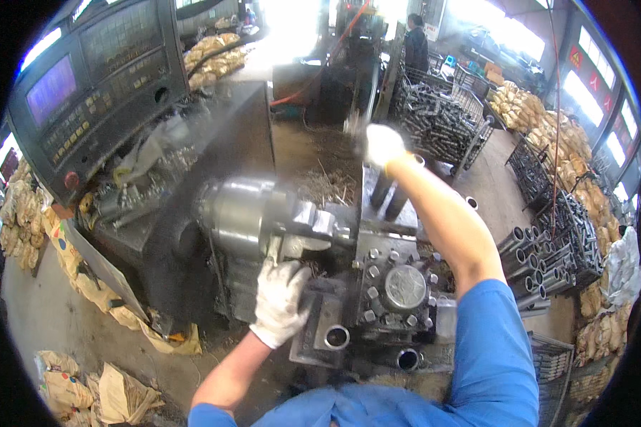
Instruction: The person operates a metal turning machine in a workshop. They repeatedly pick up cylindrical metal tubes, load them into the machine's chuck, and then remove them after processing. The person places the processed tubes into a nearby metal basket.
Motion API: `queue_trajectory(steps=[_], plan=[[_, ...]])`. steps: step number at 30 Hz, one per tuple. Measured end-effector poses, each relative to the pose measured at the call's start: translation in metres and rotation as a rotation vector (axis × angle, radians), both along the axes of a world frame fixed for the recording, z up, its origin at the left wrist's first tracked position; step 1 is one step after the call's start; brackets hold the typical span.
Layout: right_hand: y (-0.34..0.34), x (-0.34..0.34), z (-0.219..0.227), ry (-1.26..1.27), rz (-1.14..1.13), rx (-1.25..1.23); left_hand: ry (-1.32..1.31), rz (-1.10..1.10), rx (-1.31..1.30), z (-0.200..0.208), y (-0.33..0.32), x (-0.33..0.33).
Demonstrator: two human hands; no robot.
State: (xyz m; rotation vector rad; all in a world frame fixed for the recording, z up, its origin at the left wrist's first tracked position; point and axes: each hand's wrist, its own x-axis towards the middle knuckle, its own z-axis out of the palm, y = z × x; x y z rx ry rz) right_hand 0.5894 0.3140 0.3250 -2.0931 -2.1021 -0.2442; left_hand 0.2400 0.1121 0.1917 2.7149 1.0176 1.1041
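A white work glove covers my left hand [281, 300], whose fingers are curled just below the lathe chuck [243, 217]. A short pale metal piece [274, 249] rises from those fingertips, beside the chuck jaws [313, 219]; its kind is unclear. My right hand [384, 145], also gloved, is stretched far forward past the tool post [404, 287]. Its fingers look closed, with a motion-smeared thing [355, 128] at their left side that I cannot make out. Two upright dark tubes stand just below the right hand.
At the left stands a control panel [85, 107] with a lit screen. Steel tubes [527, 260] are stacked at the right. Metal parts fill a wire cage [441, 110] farther back, where another person [416, 44] stands. Sacks [124, 395] lie on the floor at lower left.
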Motion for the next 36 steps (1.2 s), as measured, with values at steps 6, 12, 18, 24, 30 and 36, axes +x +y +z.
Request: queue_trajectory(steps=[6,12,18,24,30,36], plan=[[-0.05,-0.051,-0.078,0.112,0.541,-0.855,0.218,0.06,0.107,-0.015,0.045,0.039],[-0.01,-0.024,-0.195,0.319,0.753,-0.927,0.272,0.09,0.252,-0.062,0.113,0.094],[-0.054,0.101,-0.181,0.475,0.577,-1.248,0.249,0.123,0.205,-0.053,0.117,0.097],[-0.129,0.155,-0.205,0.423,0.286,-1.068,0.257,0.157,0.195,-0.035,0.094,0.084],[-0.182,0.076,-0.098,0.074,-0.015,-0.293,-0.445,-0.17,-0.711,-0.041,-0.037,-0.031],[-0.206,-0.081,0.019,0.114,0.852,0.032,-0.221,-0.214,-0.885,-0.086,-0.064,0.014]])
